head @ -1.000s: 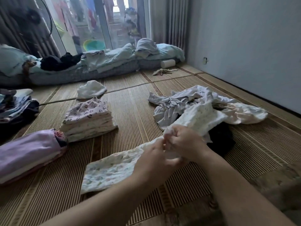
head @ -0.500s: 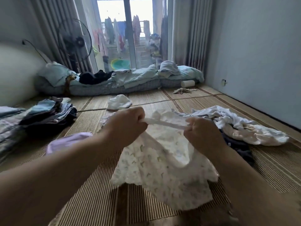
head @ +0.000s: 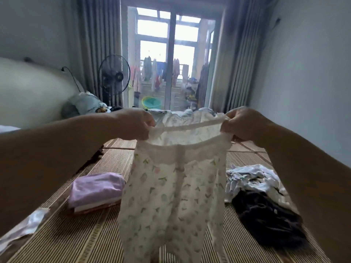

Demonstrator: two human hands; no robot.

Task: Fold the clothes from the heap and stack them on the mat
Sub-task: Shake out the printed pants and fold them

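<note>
The left hand [head: 135, 123] and the right hand [head: 242, 123] each pinch one end of the waistband of the floral trousers [head: 171, 196], stretching it wide; the trousers hang upright in the air above the near part of the mat [head: 76, 243]. The heap [head: 262, 202] of light and dark clothes lies on the mat to the right; a folded pink stack [head: 96, 188] sits to the left, just beside the hanging trousers.

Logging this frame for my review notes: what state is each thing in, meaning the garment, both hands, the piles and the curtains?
floral trousers, unfolded, hanging from the waistband
left hand, grips the waistband's left end
right hand, grips its right end
pink stack, folded, lying on the mat
heap, unfolded, crumpled
curtains, drawn open
</note>
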